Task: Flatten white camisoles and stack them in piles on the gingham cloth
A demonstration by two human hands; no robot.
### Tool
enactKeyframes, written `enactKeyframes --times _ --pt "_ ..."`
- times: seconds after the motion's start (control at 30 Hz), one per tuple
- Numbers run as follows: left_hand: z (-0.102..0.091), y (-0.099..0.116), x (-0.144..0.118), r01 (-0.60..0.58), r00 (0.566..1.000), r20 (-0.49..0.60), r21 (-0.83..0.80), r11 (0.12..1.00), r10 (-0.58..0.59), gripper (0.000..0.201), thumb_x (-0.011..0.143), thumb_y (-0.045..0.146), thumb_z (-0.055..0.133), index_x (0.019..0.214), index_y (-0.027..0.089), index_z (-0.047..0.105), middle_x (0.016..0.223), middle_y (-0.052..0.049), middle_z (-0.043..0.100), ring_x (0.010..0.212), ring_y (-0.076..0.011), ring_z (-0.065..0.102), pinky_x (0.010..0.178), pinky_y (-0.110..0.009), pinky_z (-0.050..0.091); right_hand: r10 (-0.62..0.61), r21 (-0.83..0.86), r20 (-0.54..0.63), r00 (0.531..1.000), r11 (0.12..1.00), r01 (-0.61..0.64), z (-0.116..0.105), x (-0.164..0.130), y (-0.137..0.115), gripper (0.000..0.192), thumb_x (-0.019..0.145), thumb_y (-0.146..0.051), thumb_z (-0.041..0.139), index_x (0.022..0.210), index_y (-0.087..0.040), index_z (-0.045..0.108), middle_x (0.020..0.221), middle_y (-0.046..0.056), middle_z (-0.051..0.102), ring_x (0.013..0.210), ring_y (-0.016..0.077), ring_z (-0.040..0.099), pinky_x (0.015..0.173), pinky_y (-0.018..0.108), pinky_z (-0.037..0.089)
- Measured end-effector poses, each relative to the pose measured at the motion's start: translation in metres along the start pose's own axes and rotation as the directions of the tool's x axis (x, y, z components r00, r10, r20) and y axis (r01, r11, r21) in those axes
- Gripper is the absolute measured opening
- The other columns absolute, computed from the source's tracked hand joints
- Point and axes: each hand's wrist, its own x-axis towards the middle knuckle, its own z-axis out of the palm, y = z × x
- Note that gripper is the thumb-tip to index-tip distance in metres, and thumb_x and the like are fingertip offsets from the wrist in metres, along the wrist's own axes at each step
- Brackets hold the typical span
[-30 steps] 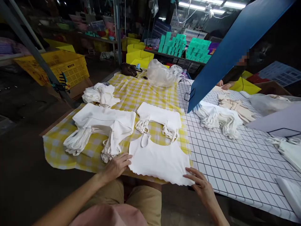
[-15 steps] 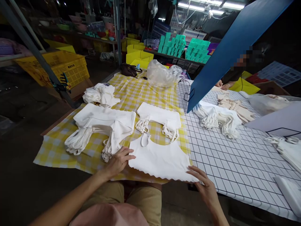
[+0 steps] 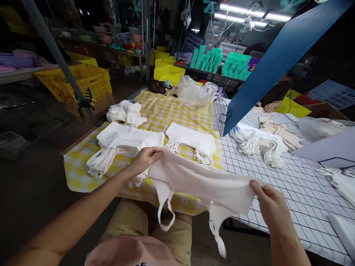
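A white strappy camisole top (image 3: 194, 173) hangs stretched between my two hands, its bottom hem upward and its straps dangling over the table's front edge. My left hand (image 3: 146, 159) pinches one corner of the hem, while my right hand (image 3: 270, 197) grips the opposite corner with the thumb on top. Behind my left hand lies a thick stack of white tops (image 3: 130, 136), straps toward me. A smaller stack of white tops (image 3: 191, 136) rests just beyond the held one. Farther back on the left sits a crumpled white heap of cloth (image 3: 126, 112).
A yellow checked cloth (image 3: 155, 105) covers the left side, a white grid cloth (image 3: 283, 188) the right. A slanted blue board (image 3: 263, 70) rises between me and a co-worker's hand (image 3: 269, 107). White garments (image 3: 257, 142) lie right; a yellow crate (image 3: 80, 83) stands left.
The top lay flat on the cloth with my hands at its lower corners. Both hands have raised it and turned it over, so its straps now hang toward me.
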Motion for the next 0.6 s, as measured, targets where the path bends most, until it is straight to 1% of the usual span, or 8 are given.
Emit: enactKeyframes --times 0.1,0.2,0.27,0.33,0.4,0.5,0.6 --pt "0.014 -0.029 0.024 0.07 0.997 -0.041 0.038 0.997 -0.069 0.035 0.072 0.045 0.054 0.068 0.012 0.062 0.057 0.0 0.056 0.058 -0.0129 0.049 0.053 -0.022 0.038 0.169 0.053 0.109 0.98 0.983 -0.176 0.025 0.017 0.019 0.037 0.056 -0.053 0.07 0.066 -0.017 0.069 0.066 0.006 0.065 0.063 0.0192 0.056 0.057 0.03 0.047" --pt "0.026 -0.053 0.04 0.106 0.993 -0.06 0.088 0.99 -0.101 0.033 0.07 0.044 0.054 0.065 0.012 0.061 0.053 0.001 0.052 0.056 -0.0125 0.046 0.052 -0.022 0.036 0.224 0.066 0.16 0.961 0.969 -0.237 0.045 0.026 0.039 0.042 0.052 -0.054 0.07 0.067 -0.015 0.069 0.064 0.005 0.064 0.062 0.018 0.053 0.055 0.029 0.044" --pt "0.03 -0.061 0.046 0.099 0.994 -0.064 0.104 0.99 -0.093 0.032 0.071 0.043 0.053 0.064 0.012 0.06 0.053 0.001 0.051 0.056 -0.012 0.045 0.052 -0.022 0.035 0.24 0.073 0.16 0.958 0.965 -0.254 0.05 0.029 0.045 0.043 0.052 -0.054 0.07 0.069 -0.014 0.07 0.065 0.005 0.064 0.063 0.0177 0.053 0.055 0.029 0.043" --pt "0.03 -0.062 0.049 0.073 0.996 -0.062 0.097 0.993 -0.068 0.033 0.071 0.044 0.053 0.065 0.012 0.059 0.054 0.001 0.051 0.056 -0.0118 0.045 0.052 -0.022 0.035 0.243 0.092 0.128 0.961 0.962 -0.256 0.049 0.03 0.043 0.045 0.05 -0.054 0.072 0.07 -0.014 0.07 0.067 0.006 0.065 0.063 0.0173 0.052 0.056 0.028 0.043" --pt "0.026 -0.058 0.05 0.041 0.998 -0.06 0.063 0.997 -0.037 0.034 0.072 0.046 0.053 0.068 0.012 0.06 0.055 0.001 0.052 0.057 -0.0122 0.046 0.053 -0.022 0.036 0.227 0.113 0.089 0.97 0.965 -0.236 0.043 0.029 0.033 0.045 0.049 -0.053 0.073 0.07 -0.014 0.07 0.068 0.006 0.065 0.064 0.0171 0.052 0.057 0.028 0.044" --pt "0.018 -0.046 0.051 0.0 0.998 -0.059 -0.002 1.0 -0.001 0.037 0.071 0.049 0.053 0.07 0.013 0.059 0.058 0.001 0.053 0.058 -0.0132 0.048 0.054 -0.023 0.037 0.172 0.135 0.05 0.984 0.975 -0.177 0.032 0.03 0.012 0.042 0.05 -0.052 0.073 0.069 -0.014 0.069 0.067 0.005 0.064 0.066 0.0173 0.053 0.059 0.028 0.045" --pt "0.011 -0.03 0.052 -0.04 0.997 -0.065 -0.06 0.997 0.036 0.038 0.071 0.051 0.053 0.069 0.013 0.058 0.059 0.001 0.053 0.058 -0.013 0.049 0.053 -0.023 0.038 0.086 0.125 0.014 0.996 0.988 -0.087 0.023 0.033 -0.005 0.04 0.053 -0.052 0.072 0.067 -0.015 0.067 0.067 0.004 0.064 0.066 0.0171 0.054 0.058 0.028 0.046"
